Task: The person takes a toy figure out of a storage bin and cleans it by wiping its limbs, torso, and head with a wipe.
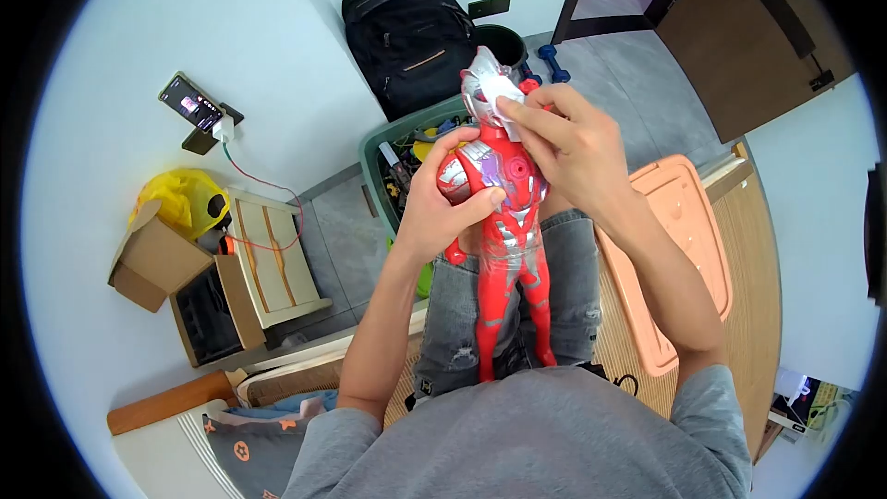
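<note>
Left hand (445,203) grasping red figure (511,254) (silver-headed), over jeans (451,333); right hand (582,143) pinching white wipe (495,91), against figure's head (479,65)

No word, brand or number can be read for certain. On the far left, the lit screen of the slim, dark rectangular phone (191,102) carries small bright marks too tiny to make out. The bulky black fabric backpack (407,37), at the far side, bears a small pale mark on its front, likewise illegible. A round mark sits on the chest of the glossy red and silver plastic figure (500,249). Near left, the dark grey printed cloth (263,448) shows orange stars, one inside a ring.
</note>
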